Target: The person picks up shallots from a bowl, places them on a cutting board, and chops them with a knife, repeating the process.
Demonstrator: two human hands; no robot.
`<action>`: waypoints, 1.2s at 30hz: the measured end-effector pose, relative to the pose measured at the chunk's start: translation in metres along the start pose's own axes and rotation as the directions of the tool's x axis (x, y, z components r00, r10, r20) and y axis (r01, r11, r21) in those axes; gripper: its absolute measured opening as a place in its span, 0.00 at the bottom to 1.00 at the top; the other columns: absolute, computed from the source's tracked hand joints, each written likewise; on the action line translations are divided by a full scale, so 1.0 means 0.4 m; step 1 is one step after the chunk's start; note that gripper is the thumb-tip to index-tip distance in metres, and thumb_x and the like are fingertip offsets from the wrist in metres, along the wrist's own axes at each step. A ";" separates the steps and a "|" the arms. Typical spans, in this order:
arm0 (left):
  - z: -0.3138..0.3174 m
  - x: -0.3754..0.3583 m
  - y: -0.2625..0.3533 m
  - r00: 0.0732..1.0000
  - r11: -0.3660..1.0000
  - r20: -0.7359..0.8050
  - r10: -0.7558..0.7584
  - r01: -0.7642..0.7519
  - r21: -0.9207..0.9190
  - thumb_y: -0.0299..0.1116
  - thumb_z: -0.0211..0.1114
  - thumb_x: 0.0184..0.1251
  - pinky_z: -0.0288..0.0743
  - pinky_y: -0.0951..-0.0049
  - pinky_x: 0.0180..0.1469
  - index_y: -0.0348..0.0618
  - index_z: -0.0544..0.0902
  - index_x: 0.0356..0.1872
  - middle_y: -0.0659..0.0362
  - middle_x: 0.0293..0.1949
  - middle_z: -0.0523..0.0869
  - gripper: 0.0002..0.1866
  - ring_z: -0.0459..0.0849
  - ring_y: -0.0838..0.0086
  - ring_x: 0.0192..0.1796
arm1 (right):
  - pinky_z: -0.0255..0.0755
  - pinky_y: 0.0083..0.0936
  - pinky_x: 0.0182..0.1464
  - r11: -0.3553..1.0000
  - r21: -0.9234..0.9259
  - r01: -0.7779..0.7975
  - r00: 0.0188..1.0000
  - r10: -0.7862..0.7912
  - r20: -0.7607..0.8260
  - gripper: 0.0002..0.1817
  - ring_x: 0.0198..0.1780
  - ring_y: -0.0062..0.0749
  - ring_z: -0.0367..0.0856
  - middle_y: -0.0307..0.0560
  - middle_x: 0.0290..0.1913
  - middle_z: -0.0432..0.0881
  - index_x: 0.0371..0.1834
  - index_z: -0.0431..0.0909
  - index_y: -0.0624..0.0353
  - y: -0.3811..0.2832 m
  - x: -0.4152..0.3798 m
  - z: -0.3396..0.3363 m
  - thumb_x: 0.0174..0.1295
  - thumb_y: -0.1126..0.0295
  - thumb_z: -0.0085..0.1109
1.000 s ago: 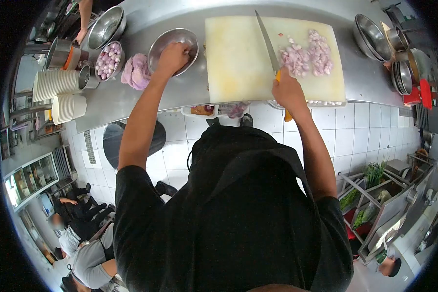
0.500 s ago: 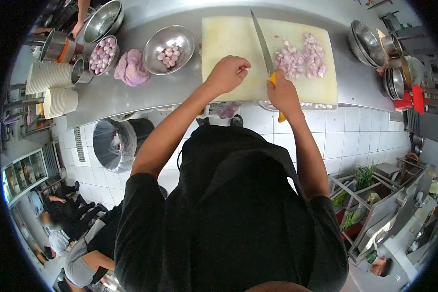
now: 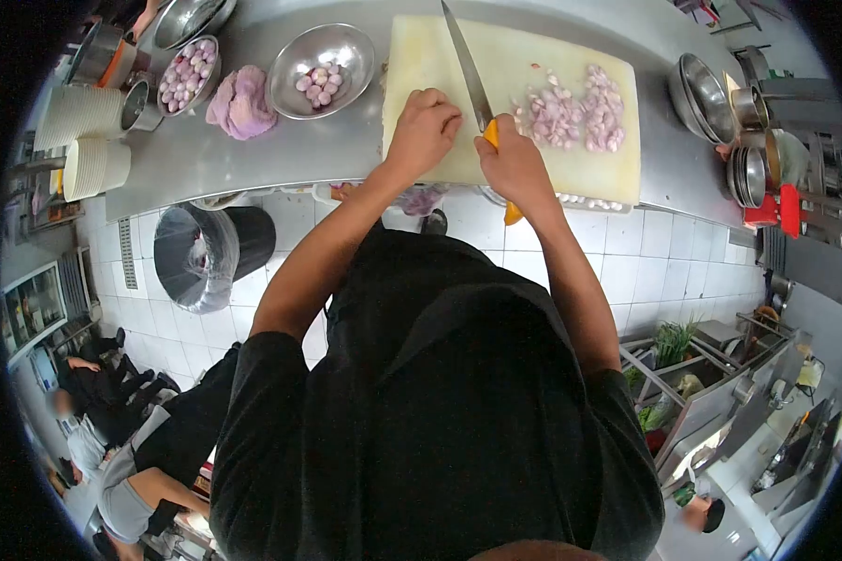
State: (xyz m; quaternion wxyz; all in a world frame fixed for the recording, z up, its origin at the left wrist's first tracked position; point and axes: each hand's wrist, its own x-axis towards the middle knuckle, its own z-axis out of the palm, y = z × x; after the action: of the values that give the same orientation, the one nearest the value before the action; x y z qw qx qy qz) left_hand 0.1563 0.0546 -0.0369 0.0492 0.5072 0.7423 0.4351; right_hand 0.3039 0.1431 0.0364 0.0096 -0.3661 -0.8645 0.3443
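My right hand (image 3: pixel 516 166) is wrapped round the yellow handle of a long kitchen knife (image 3: pixel 468 65), its blade pointing away over the cutting board (image 3: pixel 421 56). On the board's left part, my left hand (image 3: pixel 425 133) rests with its fingers curled in; what they hold, if anything, is hidden. Right of the blade lie two heaps of cut shallots (image 3: pixel 554 114), with a small reddish bit above them. Several peeled whole shallots (image 3: pixel 320 86) sit in a steel bowl (image 3: pixel 351 51) left of the board.
Further left are a pink cloth (image 3: pixel 241 103), a bowl of more shallots (image 3: pixel 187 77) and stacked white containers (image 3: pixel 98 168). Steel bowls (image 3: pixel 702 98) stand at the right. A lined bin (image 3: pixel 196 257) is on the floor. Other people (image 3: pixel 150 477) are at the lower left.
My right hand and the knife have moved left, closer to my left hand. The left hand's fingers are curled in more. The whole view has shifted slightly.
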 end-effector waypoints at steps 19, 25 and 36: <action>0.030 -0.004 0.011 0.998 0.992 -0.054 0.030 -0.023 0.128 0.30 0.72 0.57 0.74 0.60 0.54 0.43 0.89 0.37 0.57 0.41 0.82 0.07 0.79 0.58 0.48 | 0.79 0.44 0.26 0.999 -0.043 0.032 0.996 -0.028 0.080 0.14 0.25 0.55 0.85 0.66 0.29 0.82 0.47 0.64 0.66 0.041 0.029 0.021 0.72 0.65 0.53; 0.022 -0.008 0.009 0.993 0.999 -0.116 -0.029 0.032 0.024 0.30 0.71 0.57 0.74 0.60 0.55 0.43 0.89 0.35 0.57 0.39 0.83 0.06 0.79 0.59 0.48 | 0.75 0.52 0.40 1.000 0.016 -0.014 0.994 0.013 0.107 0.15 0.36 0.65 0.84 0.72 0.33 0.82 0.48 0.64 0.67 0.037 0.030 0.022 0.70 0.66 0.53; 0.031 -0.001 0.004 0.997 0.996 -0.070 0.022 -0.015 0.089 0.29 0.69 0.58 0.72 0.60 0.52 0.43 0.89 0.32 0.59 0.37 0.83 0.04 0.79 0.60 0.46 | 0.77 0.55 0.44 0.995 0.048 -0.089 0.985 0.081 0.153 0.15 0.36 0.67 0.85 0.72 0.32 0.83 0.50 0.64 0.67 0.016 0.025 0.024 0.70 0.67 0.52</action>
State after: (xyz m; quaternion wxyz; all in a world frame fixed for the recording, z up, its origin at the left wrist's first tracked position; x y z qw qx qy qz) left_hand 0.1640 0.0619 -0.0434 -0.0036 0.5001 0.7573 0.4200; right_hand 0.2981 0.1468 0.0227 -0.0607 -0.3749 -0.8367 0.3945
